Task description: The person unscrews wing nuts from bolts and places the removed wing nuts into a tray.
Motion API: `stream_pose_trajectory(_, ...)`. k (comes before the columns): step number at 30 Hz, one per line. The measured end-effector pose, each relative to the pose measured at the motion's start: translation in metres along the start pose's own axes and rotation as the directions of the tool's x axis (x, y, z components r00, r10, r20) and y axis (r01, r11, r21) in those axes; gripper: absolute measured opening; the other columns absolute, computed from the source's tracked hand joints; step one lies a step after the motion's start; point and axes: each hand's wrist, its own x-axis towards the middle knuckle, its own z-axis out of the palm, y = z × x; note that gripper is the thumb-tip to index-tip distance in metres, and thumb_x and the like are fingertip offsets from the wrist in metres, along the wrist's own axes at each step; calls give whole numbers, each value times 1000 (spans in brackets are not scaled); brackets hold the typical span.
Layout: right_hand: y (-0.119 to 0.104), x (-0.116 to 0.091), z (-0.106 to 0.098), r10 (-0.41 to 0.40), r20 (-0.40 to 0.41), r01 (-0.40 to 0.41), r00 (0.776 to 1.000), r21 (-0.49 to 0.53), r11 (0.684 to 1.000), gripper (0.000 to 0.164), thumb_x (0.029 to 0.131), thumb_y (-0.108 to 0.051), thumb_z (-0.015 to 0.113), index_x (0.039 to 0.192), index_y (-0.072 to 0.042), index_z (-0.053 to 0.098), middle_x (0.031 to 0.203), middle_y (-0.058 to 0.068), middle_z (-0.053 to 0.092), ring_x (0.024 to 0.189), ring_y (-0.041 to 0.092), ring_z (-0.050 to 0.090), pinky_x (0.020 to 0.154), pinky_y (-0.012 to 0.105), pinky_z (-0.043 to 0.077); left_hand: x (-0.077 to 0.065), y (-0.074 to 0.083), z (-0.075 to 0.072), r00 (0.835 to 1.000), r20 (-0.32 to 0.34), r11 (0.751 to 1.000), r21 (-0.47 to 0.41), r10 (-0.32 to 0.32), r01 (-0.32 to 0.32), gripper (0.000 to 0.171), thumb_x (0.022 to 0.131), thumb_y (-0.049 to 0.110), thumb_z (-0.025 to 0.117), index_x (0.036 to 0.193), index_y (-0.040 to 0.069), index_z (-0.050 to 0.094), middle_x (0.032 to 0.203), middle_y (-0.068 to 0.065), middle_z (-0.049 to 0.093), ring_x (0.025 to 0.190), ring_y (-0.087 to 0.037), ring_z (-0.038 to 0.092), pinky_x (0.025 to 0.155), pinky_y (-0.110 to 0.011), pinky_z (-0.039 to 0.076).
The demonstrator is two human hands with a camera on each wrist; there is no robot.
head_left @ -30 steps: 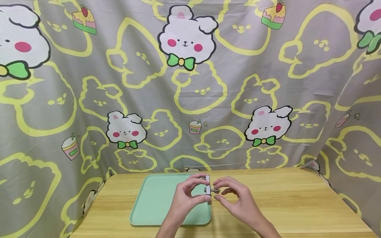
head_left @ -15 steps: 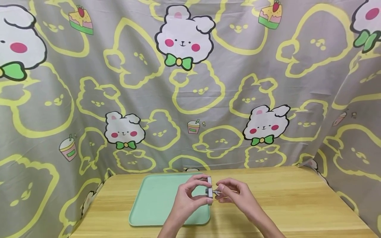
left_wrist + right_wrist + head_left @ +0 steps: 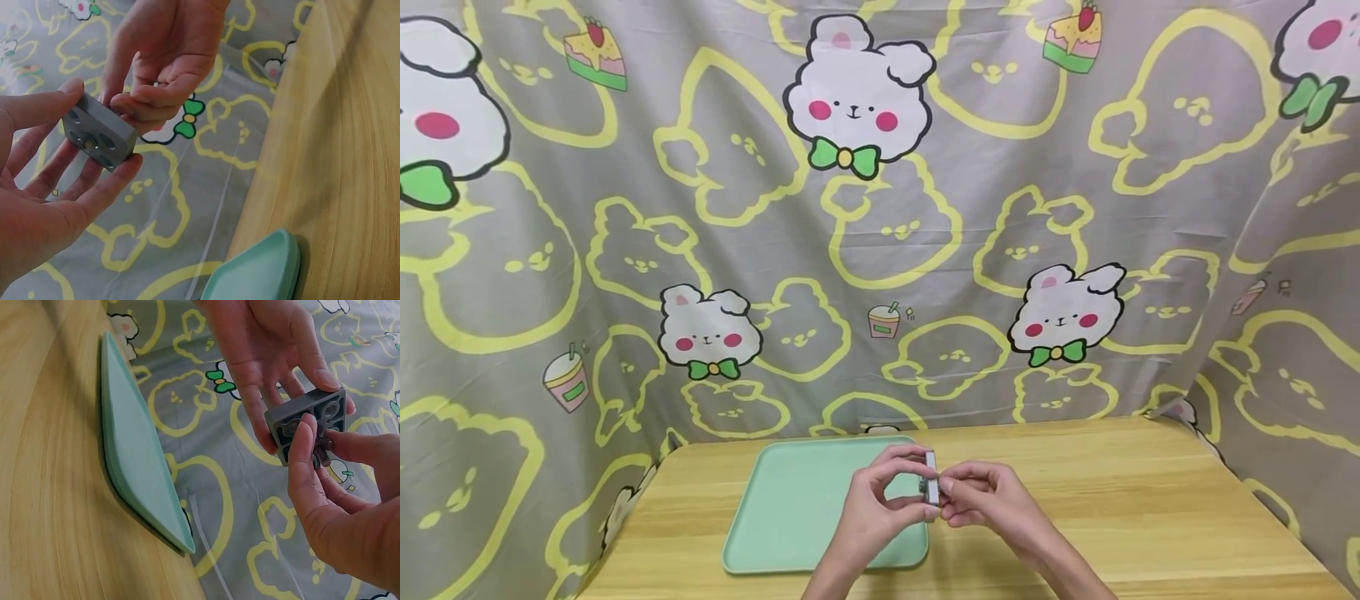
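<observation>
My left hand (image 3: 878, 503) grips a grey rectangular block (image 3: 105, 125) by its edges, between thumb and fingers. Round holes pass through its face, and a central fitting shows in the left wrist view. On the opposite side, the right wrist view shows recesses round the holes of the block (image 3: 305, 404). There my right hand (image 3: 998, 502) pinches a small dark metal bolt-like part (image 3: 323, 456) at the block's middle. Fingertips hide much of this part, and its inner end is out of sight. Both hands hold the pieces above the table, near the tray's right edge.
A pale green tray (image 3: 797, 508) lies on the wooden table (image 3: 1120, 517), left of centre. Behind the table and along its sides hangs a grey curtain (image 3: 925, 367) with yellow outlines and white cartoon heads.
My right hand has moved in against the block; its fingers have closed round the protruding metal part, which showed plainly before. The left hand keeps its grip on the block, shifting slightly right in view.
</observation>
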Motion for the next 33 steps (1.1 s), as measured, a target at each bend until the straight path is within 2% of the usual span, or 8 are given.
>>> stream_pose_trajectory(5, 0, 0, 0, -14, -9, 14, 1000, -17, 1000, 36, 99, -18, 71, 119, 11, 64, 100, 17, 74, 86, 19, 73, 78, 32, 63, 0, 0, 0, 1000, 0, 1000, -1, -5, 5, 32, 80, -5, 84, 111, -1, 74, 140, -16, 55, 134, -31, 49, 91, -47, 60)
stream_pose_trajectory(12, -2, -3, 5, -136, -41, 126, 990, -184, 975, 30, 97, -15, 73, 115, 8, 67, 97, 17, 74, 82, 20, 74, 72, 32, 63, -1, -1, -2, 1000, -8, 1000, -31, -3, 3, 34, 80, -9, 82, 112, -6, 72, 142, -21, 53, 134, -39, 48, 91, -46, 60)
stream_pose_trajectory(17, -4, -5, 11, -260, -60, 228, 964, -315, 921, 21, 95, -14, 75, 108, 3, 72, 97, 16, 74, 80, 18, 74, 69, 32, 63, -1, -1, -4, 1000, -4, 999, -52, -5, 5, 35, 82, -7, 82, 115, -8, 70, 144, -25, 50, 136, -45, 46, 90, -46, 60)
stream_pose_trajectory(22, -2, -5, 15, -376, -87, 298, 923, -459, 837, 10, 92, -16, 78, 100, -10, 75, 93, 2, 75, 77, 14, 72, 67, 30, 62, -1, 0, -5, 1000, -9, 998, -69, -5, 4, 37, 82, -5, 82, 116, -7, 69, 145, -27, 48, 136, -48, 45, 87, -47, 61)
stream_pose_trajectory(25, 1, -3, 16, -498, -53, 393, 866, -544, 741, 10, 91, -12, 80, 98, -17, 75, 92, -8, 74, 79, 11, 71, 67, 29, 62, -2, 1, -6, 1000, -11, 997, -74, -1, 0, 36, 82, -6, 82, 116, -6, 69, 145, -28, 48, 136, -47, 46, 87, -47, 61)
stream_pose_trajectory(30, 7, 1, 15, -718, 93, 590, 690, -647, 483, 27, 85, 1, 81, 99, -21, 73, 98, -9, 73, 83, 8, 69, 67, 25, 61, -2, 2, -6, 1000, -14, 997, -72, 4, -5, 35, 82, -9, 80, 116, -7, 69, 145, -27, 48, 136, -45, 48, 88, -47, 61)
stream_pose_trajectory(31, 7, 1, 15, -742, 115, 614, 661, -651, 446, 29, 84, 3, 82, 100, -20, 73, 99, -8, 72, 83, 9, 69, 67, 23, 60, -2, 2, -6, 1000, -14, 997, -71, 6, -7, 35, 82, -9, 80, 116, -8, 69, 145, -28, 48, 135, -44, 48, 88, -47, 61)
stream_pose_trajectory(33, 8, 2, 15, -765, 137, 640, 630, -650, 411, 33, 83, 6, 82, 100, -20, 73, 100, -7, 72, 84, 9, 69, 68, 21, 59, -2, 2, -7, 1000, -14, 998, -67, 15, -16, 35, 82, -10, 80, 116, -9, 68, 144, -29, 48, 134, -43, 50, 88, -47, 61)
